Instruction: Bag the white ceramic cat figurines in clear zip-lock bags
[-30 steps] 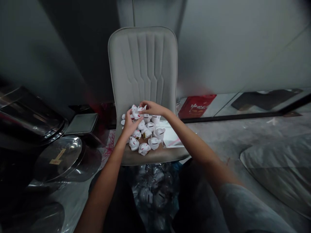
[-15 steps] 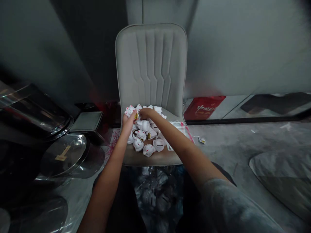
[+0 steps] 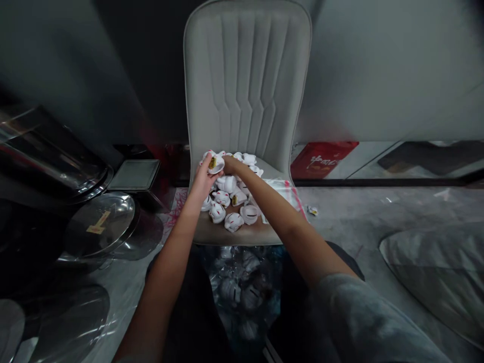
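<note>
My left hand cradles a white ceramic beckoning-cat figurine with a gold mark, just above the pile. My right hand reaches across from the other side, its fingertips against the figurine's right edge. Its fingers are partly hidden, so I cannot tell whether they grip it. Below both hands, several similar white cat figurines with red markings and dark slots lie heaped on the seat of a pale grey upholstered chair.
A clear plastic sheet lies on the seat's right side. Under the seat, a clear bag holds more white figurines. Steel lids and a dark tray stand left; a red box stands behind right.
The view has shifted upward and right, so the chair sits higher in the frame. My left hand has turned the figurine, showing its gold mark, and the hands stay close together above the pile.
</note>
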